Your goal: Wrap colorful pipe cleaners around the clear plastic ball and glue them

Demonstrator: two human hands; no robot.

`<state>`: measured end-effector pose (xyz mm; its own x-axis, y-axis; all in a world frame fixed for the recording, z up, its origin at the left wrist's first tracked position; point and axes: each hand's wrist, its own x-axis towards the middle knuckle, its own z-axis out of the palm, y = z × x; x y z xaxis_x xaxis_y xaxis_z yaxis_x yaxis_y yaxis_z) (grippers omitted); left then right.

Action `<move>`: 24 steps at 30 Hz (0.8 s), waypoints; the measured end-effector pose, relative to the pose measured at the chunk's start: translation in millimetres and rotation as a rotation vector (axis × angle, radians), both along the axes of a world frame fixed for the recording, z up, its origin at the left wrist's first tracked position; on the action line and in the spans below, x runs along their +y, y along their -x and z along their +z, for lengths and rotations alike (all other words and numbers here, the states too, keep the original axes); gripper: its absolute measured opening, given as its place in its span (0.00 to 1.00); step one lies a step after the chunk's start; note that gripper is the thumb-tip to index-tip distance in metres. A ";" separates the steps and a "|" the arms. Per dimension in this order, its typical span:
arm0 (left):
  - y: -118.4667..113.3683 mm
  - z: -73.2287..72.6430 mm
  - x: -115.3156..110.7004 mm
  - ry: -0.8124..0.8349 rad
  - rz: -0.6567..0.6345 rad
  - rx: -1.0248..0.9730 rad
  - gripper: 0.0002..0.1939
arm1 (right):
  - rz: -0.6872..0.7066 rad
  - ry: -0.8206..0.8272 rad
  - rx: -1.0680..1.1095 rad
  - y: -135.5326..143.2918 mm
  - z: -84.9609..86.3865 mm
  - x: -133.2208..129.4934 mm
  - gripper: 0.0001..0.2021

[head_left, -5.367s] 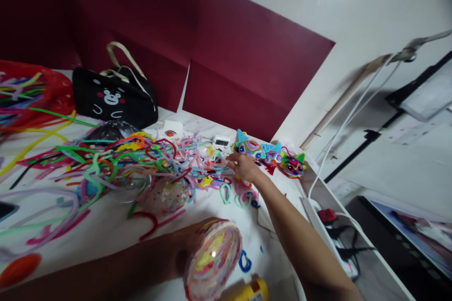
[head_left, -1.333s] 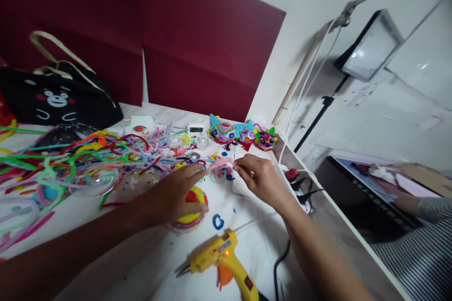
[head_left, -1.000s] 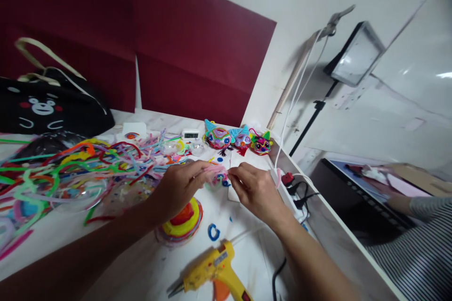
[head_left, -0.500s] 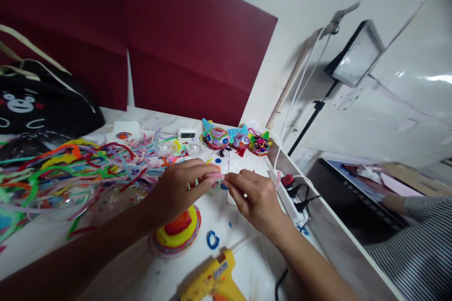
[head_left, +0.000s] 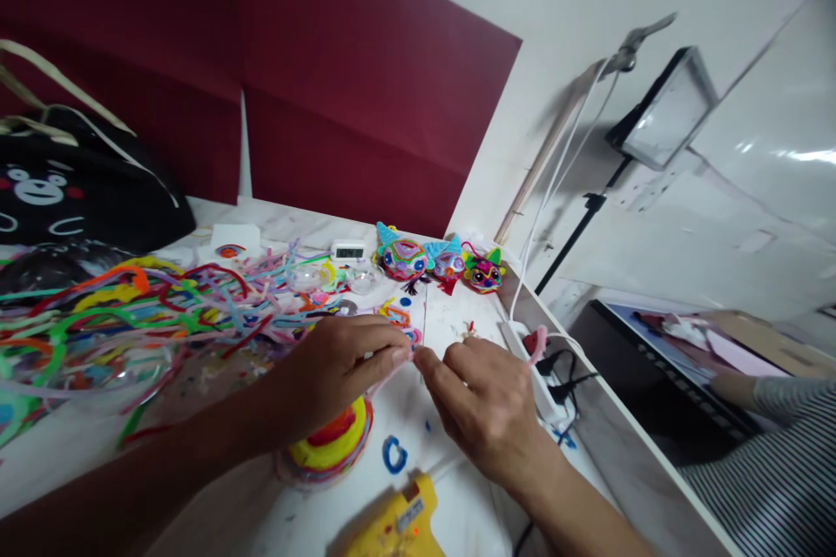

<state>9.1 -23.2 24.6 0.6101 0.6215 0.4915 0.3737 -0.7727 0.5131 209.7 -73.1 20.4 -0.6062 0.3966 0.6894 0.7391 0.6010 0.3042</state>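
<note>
My left hand [head_left: 362, 357] and my right hand [head_left: 480, 400] meet over the table, fingertips pinched close together. A thin pink pipe cleaner [head_left: 385, 379] shows under my left fingers. A pink fuzzy end [head_left: 539, 344] sticks out beyond my right hand. A small pink and blue piece [head_left: 413, 337] peeks out by the left fingertips, mostly hidden. Below my left wrist lies a round piece covered in red, yellow and purple coils [head_left: 333, 444]. Nearer to me are a blue curled pipe cleaner [head_left: 394, 455] and a yellow glue gun [head_left: 395, 526].
Tangled, colourful pipe cleaners [head_left: 124, 313] spread across the left side. Along the back stand a small digital timer [head_left: 348, 251] and three decorated animal heads [head_left: 403, 259]. A power strip [head_left: 549, 392] with cables lies at right, by the raised table edge. Another person's striped sleeve [head_left: 777, 452] is beyond.
Both hands have come slightly lower and nearer to me, still pinched together. The pink end beyond my right hand has shifted right. The view has moved slightly.
</note>
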 end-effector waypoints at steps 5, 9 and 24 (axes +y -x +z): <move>1.2 0.0 -2.6 -0.057 0.012 0.006 0.11 | 0.030 0.015 -0.001 2.0 0.5 -0.7 0.09; 2.0 -6.2 -1.3 -0.153 0.039 0.041 0.11 | 0.036 0.014 -0.004 4.2 0.8 -1.8 0.08; -2.4 -9.7 4.5 0.384 -0.043 -0.137 0.11 | 0.033 0.247 0.352 2.1 -5.1 2.3 0.06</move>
<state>11.5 -18.6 15.0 0.5848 0.7508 0.3072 0.2531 -0.5287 0.8102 207.6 -70.8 15.3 -0.3660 0.5605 0.7429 0.7515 0.6489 -0.1194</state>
